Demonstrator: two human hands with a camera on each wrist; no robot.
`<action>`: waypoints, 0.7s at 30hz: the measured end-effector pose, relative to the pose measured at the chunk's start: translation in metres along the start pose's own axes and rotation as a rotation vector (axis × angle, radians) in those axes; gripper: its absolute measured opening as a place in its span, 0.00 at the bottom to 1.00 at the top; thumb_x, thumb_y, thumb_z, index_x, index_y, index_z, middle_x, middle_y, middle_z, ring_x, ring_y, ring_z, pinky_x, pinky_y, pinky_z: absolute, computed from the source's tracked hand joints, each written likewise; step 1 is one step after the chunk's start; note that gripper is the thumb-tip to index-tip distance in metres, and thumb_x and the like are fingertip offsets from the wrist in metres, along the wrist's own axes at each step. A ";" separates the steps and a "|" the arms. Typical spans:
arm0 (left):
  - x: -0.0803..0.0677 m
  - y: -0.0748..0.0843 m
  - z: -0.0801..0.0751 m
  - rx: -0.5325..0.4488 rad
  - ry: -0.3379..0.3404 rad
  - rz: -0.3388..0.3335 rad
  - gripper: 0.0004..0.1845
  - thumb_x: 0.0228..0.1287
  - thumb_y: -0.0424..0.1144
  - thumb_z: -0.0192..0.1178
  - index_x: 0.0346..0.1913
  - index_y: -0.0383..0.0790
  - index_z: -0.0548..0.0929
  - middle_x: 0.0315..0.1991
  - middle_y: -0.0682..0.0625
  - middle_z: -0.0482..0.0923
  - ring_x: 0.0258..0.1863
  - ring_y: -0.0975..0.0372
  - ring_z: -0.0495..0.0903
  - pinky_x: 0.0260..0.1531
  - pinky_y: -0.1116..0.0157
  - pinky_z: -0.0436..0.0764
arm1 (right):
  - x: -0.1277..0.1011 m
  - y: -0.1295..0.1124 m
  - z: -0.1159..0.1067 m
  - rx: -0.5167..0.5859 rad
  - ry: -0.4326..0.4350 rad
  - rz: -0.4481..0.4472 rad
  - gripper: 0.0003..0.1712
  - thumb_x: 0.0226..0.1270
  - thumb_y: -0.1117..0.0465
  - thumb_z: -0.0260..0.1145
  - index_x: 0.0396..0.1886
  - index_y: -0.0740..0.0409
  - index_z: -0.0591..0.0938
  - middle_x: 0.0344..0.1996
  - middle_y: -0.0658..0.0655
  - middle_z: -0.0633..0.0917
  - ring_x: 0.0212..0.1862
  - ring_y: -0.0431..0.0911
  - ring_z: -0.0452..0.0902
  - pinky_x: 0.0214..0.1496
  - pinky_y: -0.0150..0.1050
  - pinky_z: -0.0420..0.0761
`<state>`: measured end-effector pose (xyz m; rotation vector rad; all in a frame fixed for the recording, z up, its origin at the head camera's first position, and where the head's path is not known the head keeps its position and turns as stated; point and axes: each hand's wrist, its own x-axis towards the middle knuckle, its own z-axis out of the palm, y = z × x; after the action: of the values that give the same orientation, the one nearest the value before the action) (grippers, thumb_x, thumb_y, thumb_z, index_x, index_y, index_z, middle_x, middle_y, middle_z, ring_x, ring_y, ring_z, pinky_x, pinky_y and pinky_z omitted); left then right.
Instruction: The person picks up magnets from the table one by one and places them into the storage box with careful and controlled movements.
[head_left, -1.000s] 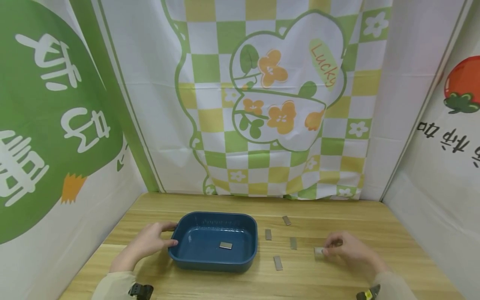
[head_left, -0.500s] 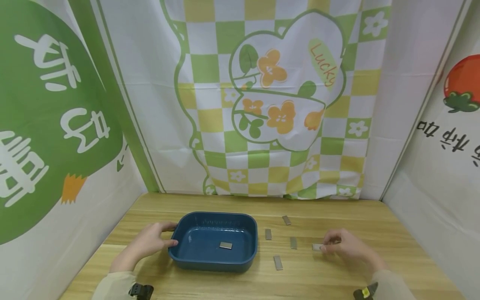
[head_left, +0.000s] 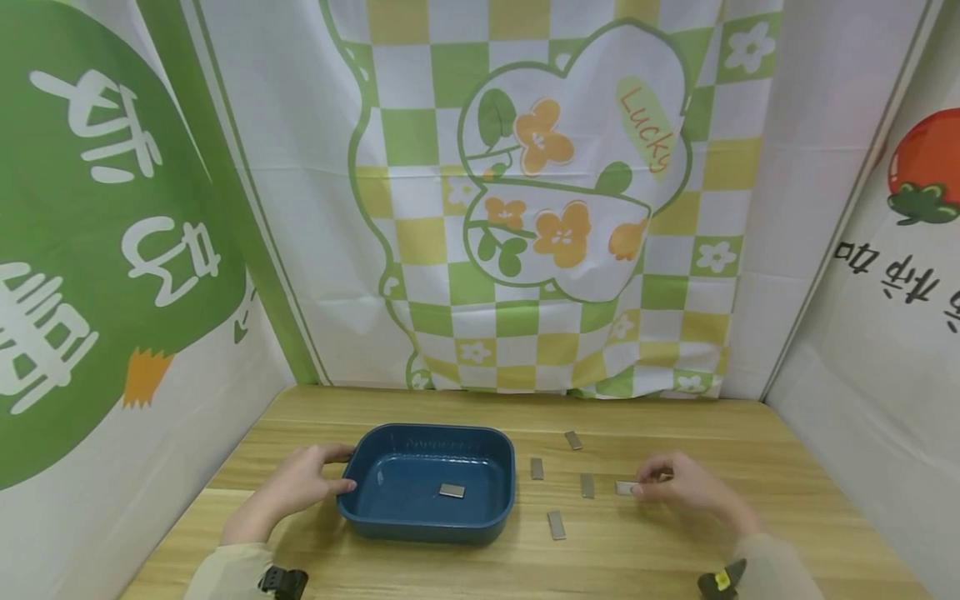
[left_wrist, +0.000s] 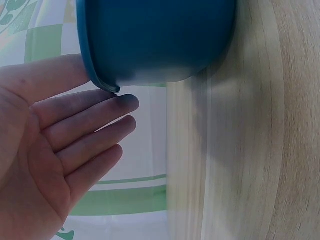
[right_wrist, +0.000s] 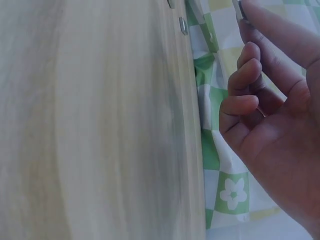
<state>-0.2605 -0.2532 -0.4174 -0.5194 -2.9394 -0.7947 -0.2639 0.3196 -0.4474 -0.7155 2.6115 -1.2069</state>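
While my left hand (head_left: 303, 483) rests against the left end of the blue tray (head_left: 390, 521), its fingers lie nearly straight, the fingertips (left_wrist: 125, 102) touching the tray's outer rim and the thumb up by the rim's edge; that grip is wide and holds nothing. My right hand (head_left: 678, 486) hangs just above the wooden surface (head_left: 787, 467) to the right of the tray, and its grip is narrow, thumb and forefinger pinching one small grey metal plate (head_left: 625, 488) by its right end. From the right wrist view I see only the plate's edge at the fingertip, with the other fingers (right_wrist: 245, 75) curled in. One more plate (head_left: 452, 491) lies flat on the tray's floor. Four loose plates sit on the surface between tray and right hand: a far one (head_left: 573, 441), one just beside the tray (head_left: 536, 469), one near the held plate (head_left: 587, 487) and a near one (head_left: 556, 526). Printed cloth (head_left: 555, 192) hangs behind.
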 end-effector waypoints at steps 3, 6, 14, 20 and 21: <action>0.000 0.001 -0.001 -0.001 -0.002 0.002 0.28 0.52 0.42 0.70 0.56 0.32 0.78 0.51 0.38 0.81 0.54 0.43 0.77 0.54 0.43 0.74 | 0.003 0.000 0.000 -0.002 0.006 -0.018 0.08 0.63 0.56 0.66 0.36 0.56 0.84 0.36 0.51 0.83 0.38 0.37 0.76 0.38 0.32 0.77; -0.001 0.001 -0.001 0.000 0.001 0.006 0.28 0.52 0.42 0.70 0.56 0.32 0.78 0.51 0.38 0.81 0.54 0.43 0.77 0.54 0.43 0.74 | 0.005 0.000 0.000 -0.006 0.012 -0.040 0.08 0.63 0.56 0.66 0.36 0.55 0.84 0.37 0.52 0.83 0.38 0.37 0.75 0.37 0.32 0.77; -0.001 0.002 -0.001 0.007 -0.002 -0.001 0.28 0.52 0.43 0.70 0.56 0.33 0.78 0.51 0.39 0.81 0.55 0.43 0.77 0.54 0.43 0.73 | 0.011 -0.004 0.000 -0.001 0.037 -0.070 0.06 0.61 0.58 0.67 0.35 0.55 0.84 0.34 0.52 0.82 0.36 0.38 0.75 0.37 0.32 0.78; -0.001 0.002 -0.002 0.003 -0.007 -0.008 0.29 0.52 0.43 0.70 0.56 0.33 0.78 0.52 0.39 0.81 0.55 0.44 0.77 0.55 0.43 0.73 | 0.015 -0.008 0.001 -0.017 0.042 -0.039 0.07 0.60 0.56 0.68 0.33 0.54 0.84 0.33 0.52 0.82 0.36 0.39 0.74 0.36 0.33 0.78; -0.001 0.002 -0.002 0.004 -0.006 -0.008 0.29 0.52 0.43 0.70 0.56 0.33 0.78 0.52 0.39 0.81 0.55 0.44 0.77 0.55 0.43 0.73 | 0.016 -0.009 0.001 -0.023 0.043 -0.029 0.07 0.60 0.56 0.68 0.33 0.54 0.84 0.33 0.52 0.82 0.36 0.39 0.74 0.36 0.33 0.78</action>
<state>-0.2586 -0.2524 -0.4147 -0.5110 -2.9497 -0.7897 -0.2743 0.3065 -0.4407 -0.7423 2.6629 -1.2162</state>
